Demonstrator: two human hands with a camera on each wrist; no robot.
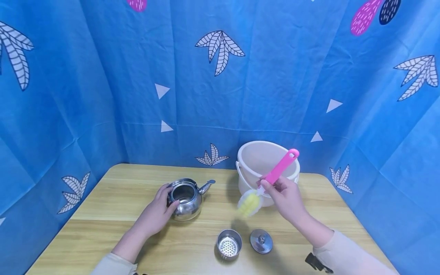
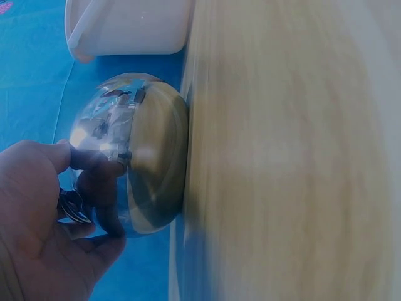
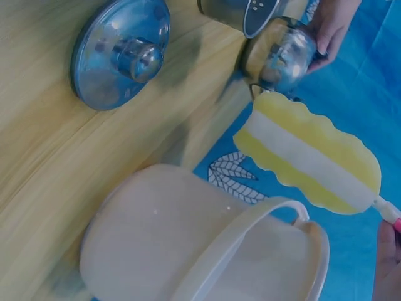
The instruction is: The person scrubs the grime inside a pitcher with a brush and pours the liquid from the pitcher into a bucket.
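A shiny metal teapot (image 1: 186,206) without its lid stands on the table, its spout pointing right. My left hand (image 1: 159,214) grips it from the left side, thumb and fingers around the upper body. In the left wrist view the fingers (image 2: 103,251) curl about the polished teapot (image 2: 147,150). A sponge bottle brush (image 1: 250,203) with a yellow and white head hangs above the table, head downward. My right hand (image 1: 285,198) pinches it low on its pink handle (image 1: 282,167). The right wrist view shows the wavy sponge head (image 3: 313,157) close up.
Behind my right hand stands a white bucket (image 1: 245,183) with a handle. A metal strainer cup (image 1: 229,244) with a perforated bottom and a knobbed metal lid (image 1: 261,241) sit near the front of the wooden table (image 1: 113,191). Blue patterned cloth (image 1: 206,107) surrounds the table's back and sides.
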